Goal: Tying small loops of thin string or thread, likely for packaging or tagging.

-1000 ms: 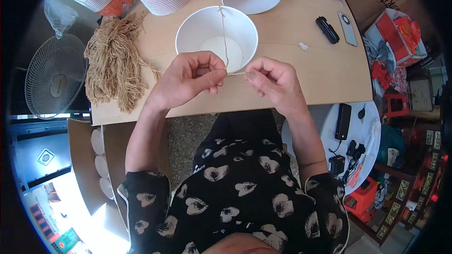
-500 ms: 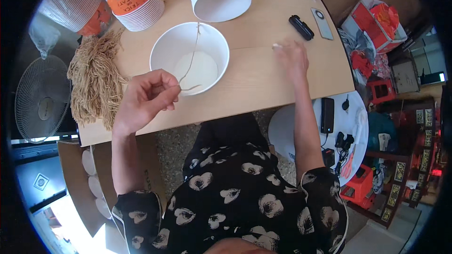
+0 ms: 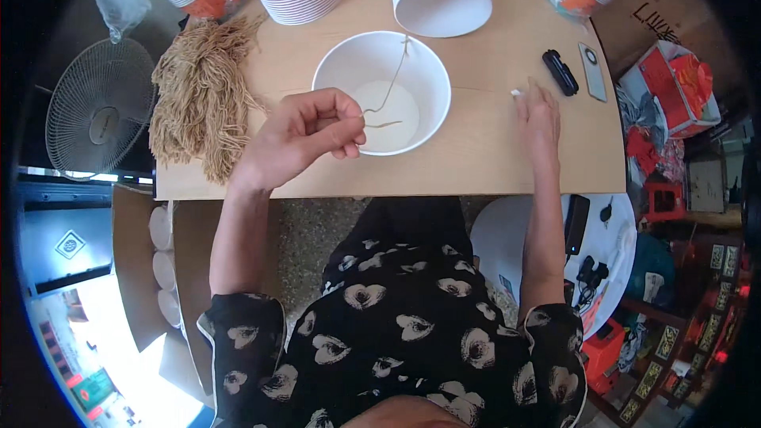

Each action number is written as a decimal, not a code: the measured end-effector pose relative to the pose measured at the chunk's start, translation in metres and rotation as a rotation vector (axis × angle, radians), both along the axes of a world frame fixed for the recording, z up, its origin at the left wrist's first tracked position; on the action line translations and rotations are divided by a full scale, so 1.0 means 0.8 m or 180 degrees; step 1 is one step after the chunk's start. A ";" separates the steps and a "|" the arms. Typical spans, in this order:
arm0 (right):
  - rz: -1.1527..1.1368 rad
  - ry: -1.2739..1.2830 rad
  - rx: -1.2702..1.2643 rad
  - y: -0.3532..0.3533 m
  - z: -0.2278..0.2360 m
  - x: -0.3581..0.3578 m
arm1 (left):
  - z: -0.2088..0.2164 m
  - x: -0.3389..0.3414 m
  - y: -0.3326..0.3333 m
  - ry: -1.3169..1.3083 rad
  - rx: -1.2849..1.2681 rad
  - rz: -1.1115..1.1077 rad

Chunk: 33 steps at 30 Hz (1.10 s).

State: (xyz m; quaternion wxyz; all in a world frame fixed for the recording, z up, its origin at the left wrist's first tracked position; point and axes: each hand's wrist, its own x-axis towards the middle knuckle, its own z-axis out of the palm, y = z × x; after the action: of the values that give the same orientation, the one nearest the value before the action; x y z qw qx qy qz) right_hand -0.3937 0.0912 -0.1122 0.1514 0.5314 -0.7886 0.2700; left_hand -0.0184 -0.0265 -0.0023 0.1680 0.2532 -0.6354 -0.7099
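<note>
1. Nearest you, a round white tabletop [image 3: 499, 230] lay partly hidden under your right forearm.
2. Your left hand [image 3: 313, 133] pinched a thin tan twisted cord [image 3: 395, 75] firmly between thumb and forefinger, the other fingers curled.
3. The cord ran from the far rim of a white, round, open bucket [image 3: 430, 95] to that pinch; its short loose end stuck out above the bucket's opening.
4. Your right hand [image 3: 541, 115] rested low over the pale wooden table [image 3: 476, 162], fingers extended beside a small white scrap [image 3: 517, 93]; you couldn't tell whether it gripped anything.
5. Left of the bucket lay a shaggy tan cord bundle [image 3: 202, 95]; beyond your right hand were a black oblong device [image 3: 560, 73] and a silver phone [image 3: 592, 71].
6. Farther off, a tipped stack of white buckets [image 3: 440, 0] crowded the bucket's far side.
7. A second earlier, your right fingers held the cord's end; now they'd left it.
</note>
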 end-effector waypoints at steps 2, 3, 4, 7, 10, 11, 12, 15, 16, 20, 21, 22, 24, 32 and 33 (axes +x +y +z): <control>0.0013 0.0477 -0.0154 0.001 0.038 0.049 | -0.002 0.001 -0.001 0.0009 -0.0003 -0.0015; 0.0558 -0.0958 -0.0483 0.000 0.056 0.084 | -0.004 0.003 0.000 0.0014 0.0008 -0.0013; 0.1050 -0.2369 -0.0819 0.003 0.076 0.112 | -0.004 0.002 0.000 0.0041 0.0017 -0.0060; 0.1981 -0.2624 -0.0264 -0.001 0.111 0.157 | -0.003 0.001 0.003 0.0023 -0.0003 -0.0098; 0.2603 -0.2838 0.0163 -0.012 0.121 0.179 | 0.002 -0.004 0.009 0.0050 -0.0025 -0.0116; 0.2694 -0.2730 0.0299 -0.012 0.125 0.184 | 0.002 -0.005 0.010 0.0061 -0.0029 -0.0107; 0.2784 -0.2621 0.0436 -0.011 0.128 0.187 | 0.001 -0.006 0.009 0.0071 -0.0019 -0.0147; 0.2685 -0.2778 0.0783 -0.004 0.136 0.192 | 0.002 -0.005 0.011 0.0063 -0.0007 -0.0146; 0.2685 -0.2768 0.0790 -0.002 0.135 0.193 | 0.002 -0.006 0.010 0.0050 -0.0022 -0.0187; 0.2502 -0.2873 0.0577 0.004 0.136 0.196 | -0.001 -0.004 0.010 0.0027 0.0045 -0.0307; 0.2461 -0.2887 0.0559 0.004 0.137 0.196 | 0.000 -0.004 0.009 -0.0004 0.0023 -0.0358; 0.2455 -0.2880 0.0560 0.004 0.138 0.197 | 0.000 -0.004 0.009 -0.0036 0.0003 -0.0408; 0.2488 -0.2806 0.0292 0.003 0.137 0.197 | 0.006 -0.007 0.008 -0.0137 -0.0060 -0.0479; 0.2712 -0.3426 0.0065 -0.008 0.109 0.185 | 0.009 -0.023 -0.011 0.0246 -0.1321 -0.0271; 0.2756 -0.3584 0.0063 -0.010 0.105 0.184 | 0.005 -0.027 -0.020 0.0344 -0.1055 -0.0250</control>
State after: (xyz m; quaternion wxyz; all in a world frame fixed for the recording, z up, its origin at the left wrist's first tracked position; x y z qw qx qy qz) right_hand -0.2462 0.0828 -0.0279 -0.4049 0.5781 -0.4674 0.5323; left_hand -0.0396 -0.0427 0.0020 0.2135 0.1585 -0.7432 -0.6140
